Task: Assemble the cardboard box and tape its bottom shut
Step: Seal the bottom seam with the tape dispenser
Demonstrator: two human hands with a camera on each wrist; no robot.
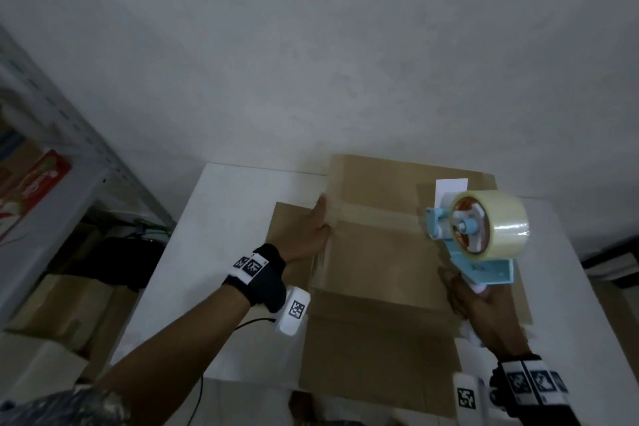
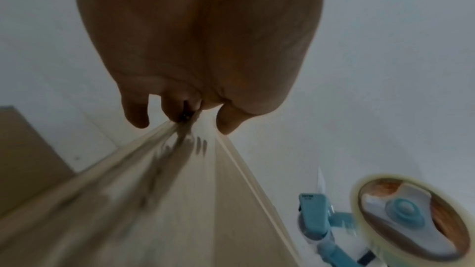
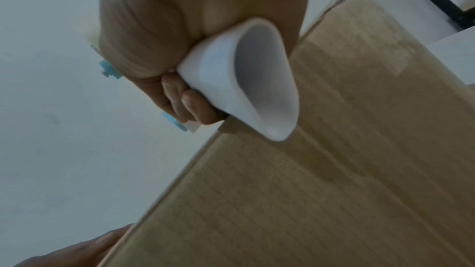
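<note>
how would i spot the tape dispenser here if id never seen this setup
Start at the white table by the wall, where a brown cardboard box sits. Above the box's right side, the right hand grips the tape dispenser by its white handle. It is the only light blue thing there, and it carries a big roll of clear tape.

Head view: high, angled forward and down over the white surface (image 1: 235, 204), taking in both forearms and the wall beyond. Left wrist view: close behind the left hand (image 2: 200, 44), looking along the cardboard box (image 2: 180, 200) edge. Right wrist view: close behind the right hand (image 3: 185, 27). All three share the box; head and left wrist views share the tape dispenser (image 1: 480, 235).
</note>
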